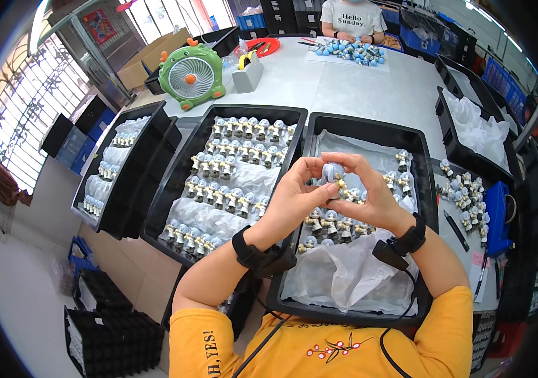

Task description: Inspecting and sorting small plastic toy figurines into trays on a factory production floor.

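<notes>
A small figurine [331,172] with pale blue-grey hair and a yellowish front is held up over the right-hand black tray [425,189]. My left hand [297,194] pinches it from the left, thumb across its lower part. From the other side my right hand [375,200] curves round it, fingertips at its top and base. Below the hands, rows of similar figurines [331,220] lie on white paper [338,271] in that tray, some of them hidden by my hands.
Left of it stands a second black tray [218,113] with several rows of figurines, then a tilted tray [131,183]. Loose figurines [467,198], a black pen [456,230] and a blue holder [499,217] lie right. Behind are a green fan [191,74], a tape dispenser [248,72] and a co-worker [353,19].
</notes>
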Demonstrator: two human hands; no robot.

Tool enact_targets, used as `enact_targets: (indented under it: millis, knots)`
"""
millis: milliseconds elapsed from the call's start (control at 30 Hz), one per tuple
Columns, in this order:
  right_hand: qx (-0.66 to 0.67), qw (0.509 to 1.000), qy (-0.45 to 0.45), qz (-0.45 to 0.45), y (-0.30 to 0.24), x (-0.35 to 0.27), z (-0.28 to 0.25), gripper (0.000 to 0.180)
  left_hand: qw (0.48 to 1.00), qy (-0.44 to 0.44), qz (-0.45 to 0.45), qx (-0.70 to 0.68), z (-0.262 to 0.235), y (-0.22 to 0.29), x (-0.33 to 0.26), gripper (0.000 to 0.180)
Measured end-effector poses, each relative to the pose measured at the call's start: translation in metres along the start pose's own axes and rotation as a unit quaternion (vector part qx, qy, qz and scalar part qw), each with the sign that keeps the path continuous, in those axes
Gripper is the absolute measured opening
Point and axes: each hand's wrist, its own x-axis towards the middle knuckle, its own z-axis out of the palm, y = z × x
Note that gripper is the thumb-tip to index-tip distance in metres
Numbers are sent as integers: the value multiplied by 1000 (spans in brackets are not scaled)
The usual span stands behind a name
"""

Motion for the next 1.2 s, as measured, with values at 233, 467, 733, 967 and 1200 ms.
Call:
enact_targets:
  millis: [233, 467, 733, 967, 1200]
  knots:
    - [6, 999, -36, 4, 7, -2, 6, 80, 997, -10, -39, -70, 0, 2, 0, 40]
    - [24, 1000, -7, 17, 8, -3, 8, 75, 998, -17, -29, -59, -3, -3, 1, 39]
    - [2, 1000, -21, 15, 5, -2, 5, 71, 993, -32, -49, -98, -5, -4, 4, 39]
    - [-1, 1000, 12, 14, 7, -3, 6, 68, 996, -37, -10, -80, -4, -8, 7, 39]
    - [-5, 1000, 10, 25, 8, -3, 5, 68, 997, -1, -10, -71, -5, -7, 7, 37]
